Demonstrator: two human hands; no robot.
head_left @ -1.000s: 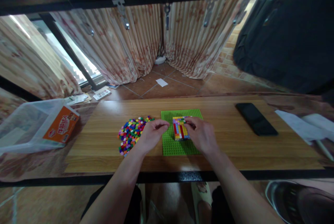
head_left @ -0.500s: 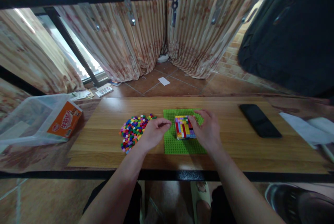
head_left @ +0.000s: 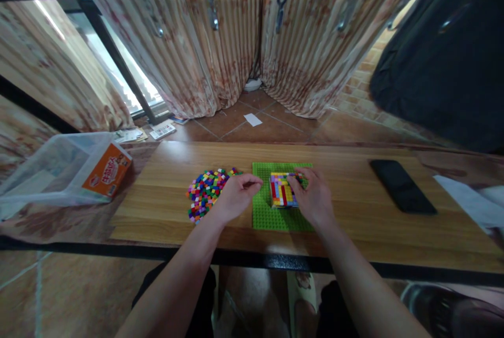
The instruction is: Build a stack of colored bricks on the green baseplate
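A green studded baseplate point(head_left: 262, 217) lies on the wooden table. On it stands a low block of multicoloured building bricks point(head_left: 281, 193), with red, yellow and purple rows on top. My right hand point(head_left: 315, 199) is closed over the block's right side, thumb on top and fingers at its far right corner, hiding that part. My left hand point(head_left: 238, 196) hovers left of the block, thumb and fingertips pinched together; anything between them is too small to make out. Beside my left hand, a pile of small loose bricks point(head_left: 202, 193) is spread on the table, partly covered by the hand.
A black phone point(head_left: 401, 186) lies on the right of the wooden table point(head_left: 157, 196). A clear plastic bin with an orange label point(head_left: 106, 172) stands off the left end. White paper point(head_left: 464, 201) lies at the right. A black bar point(head_left: 275, 260) runs along the near edge.
The view has shifted slightly, so the scene sits a little further right. Both hands keep nearly the same places; my right thumb and fingers have moved slightly at the block's far corner.
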